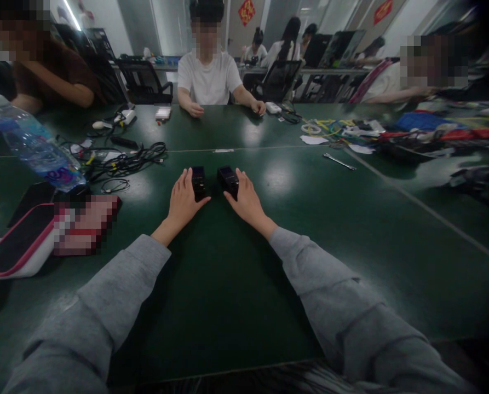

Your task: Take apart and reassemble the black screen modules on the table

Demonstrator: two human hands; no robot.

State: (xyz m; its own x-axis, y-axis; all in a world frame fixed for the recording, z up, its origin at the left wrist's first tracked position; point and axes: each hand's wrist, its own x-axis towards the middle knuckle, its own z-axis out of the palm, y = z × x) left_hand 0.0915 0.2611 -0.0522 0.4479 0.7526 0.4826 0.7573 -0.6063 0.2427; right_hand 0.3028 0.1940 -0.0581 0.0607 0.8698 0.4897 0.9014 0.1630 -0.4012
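Two small black box-shaped devices rest on the dark green table, a short gap apart. My left hand (pixel 182 198) curls round the outer side of the left black device (pixel 199 179), its thumb along the near edge. Against the outer side of the right black device (pixel 227 175), which is turned at a slight angle, my right hand (pixel 248 198) is closed with its thumb at the near corner. Each device seems to have a small dark screen at its far end and small marks below; their exact kind I cannot make out.
Left lie black cables (pixel 133 158), a tilted water bottle (pixel 39 145), a pink-edged white case (pixel 18 241) and a red item (pixel 90 224). A wrench (pixel 339 161) and tangled cables (pixel 330 128) lie right. A person in white (pixel 208 76) sits opposite.
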